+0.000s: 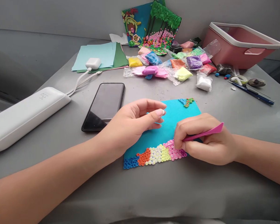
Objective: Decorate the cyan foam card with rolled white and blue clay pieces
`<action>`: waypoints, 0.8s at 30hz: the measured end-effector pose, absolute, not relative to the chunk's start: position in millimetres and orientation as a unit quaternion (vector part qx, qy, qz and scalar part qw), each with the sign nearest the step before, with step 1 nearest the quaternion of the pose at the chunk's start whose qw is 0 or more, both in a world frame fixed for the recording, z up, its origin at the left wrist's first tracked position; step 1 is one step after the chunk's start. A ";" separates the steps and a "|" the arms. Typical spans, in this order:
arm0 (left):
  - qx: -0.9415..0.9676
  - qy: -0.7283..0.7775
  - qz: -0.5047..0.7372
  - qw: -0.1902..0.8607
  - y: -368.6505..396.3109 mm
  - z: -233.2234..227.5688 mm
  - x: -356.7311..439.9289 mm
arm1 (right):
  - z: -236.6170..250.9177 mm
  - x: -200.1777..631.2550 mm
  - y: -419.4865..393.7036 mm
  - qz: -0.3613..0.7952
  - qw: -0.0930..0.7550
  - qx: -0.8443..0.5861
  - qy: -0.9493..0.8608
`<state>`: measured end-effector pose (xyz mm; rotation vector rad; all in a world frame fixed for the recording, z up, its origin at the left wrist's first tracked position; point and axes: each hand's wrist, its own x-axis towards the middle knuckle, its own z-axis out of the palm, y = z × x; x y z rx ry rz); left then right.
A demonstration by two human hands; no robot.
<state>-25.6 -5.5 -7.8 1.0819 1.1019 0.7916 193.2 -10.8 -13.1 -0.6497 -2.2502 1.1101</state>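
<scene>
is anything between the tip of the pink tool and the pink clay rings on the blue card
Nothing visible. The right hand holds the pink tool, its tip at the pink clay rings on the blue card. The left hand rests apart.

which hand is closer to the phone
Left. The left hand rests on the blue card just beside the phone, nearly touching its right edge. The right hand, holding the pink tool, sits farther off, across the card.

head cam | looks forward-down | close over grey table point(140, 193) | single view
</scene>
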 end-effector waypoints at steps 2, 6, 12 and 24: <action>0.476 0.484 0.348 0.647 -5.5 -7.9 -25.4 | -13.2 193.3 -10.9 0.413 0.270 -0.242 -0.835; 0.477 0.485 0.347 0.646 -5.7 -8.4 -25.2 | -13.9 192.2 -11.8 0.410 0.267 -0.244 -0.837; 0.479 0.483 0.343 0.648 -6.0 -7.8 -26.2 | -16.5 192.9 -12.2 0.411 0.285 -0.228 -0.835; 0.475 0.480 0.332 0.659 -7.2 -6.1 -26.7 | -22.8 193.7 -9.7 0.400 0.483 -0.315 -0.712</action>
